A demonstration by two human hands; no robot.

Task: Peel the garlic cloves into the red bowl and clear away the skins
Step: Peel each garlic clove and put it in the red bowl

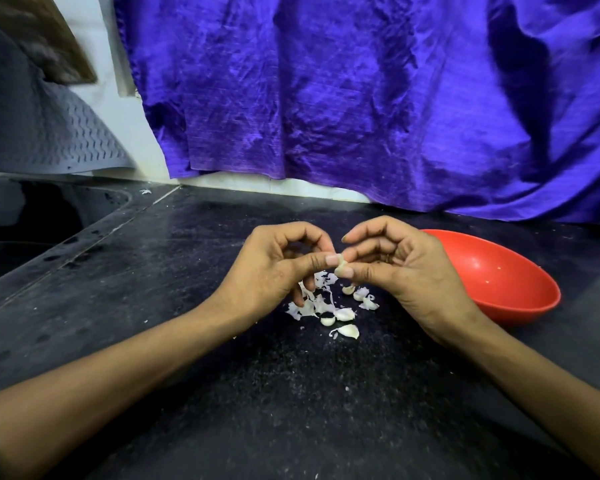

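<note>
At the centre of the frame our left hand (274, 268) and right hand (395, 268) meet over the counter (187, 271), and between the two thumbs and forefingers we pinch one clove (341, 266). Both hands are curled tight around that small pale piece; the other fingers arch above it. Whether skin still clings to its hidden side we cannot tell.

Just below the hands lies the heap: skins (312, 303) in papery shreds, with several loose cloves (347, 330) mixed among them, some touching the shreds. The bowl (520, 296) sits at centre right, just beside our right wrist, and we see only a few pale specks inside it, so we judge the peeling barely begun.

The risks follow from that. The clove is small and likely slick once bare, so a hard pull by either thumb could shoot it out of the pinch onto the dark counter or towards the sink (49, 216) at the left edge. Skins falling from here land on unpeeled cloves, and we could later sweep a clove away with them. Our right wrist is close to the bowl's rim; a careless swing could tip or shove it. The light shreds also drift easily, one already lies at the upper left near the sink, so clearing may miss strays.
</note>
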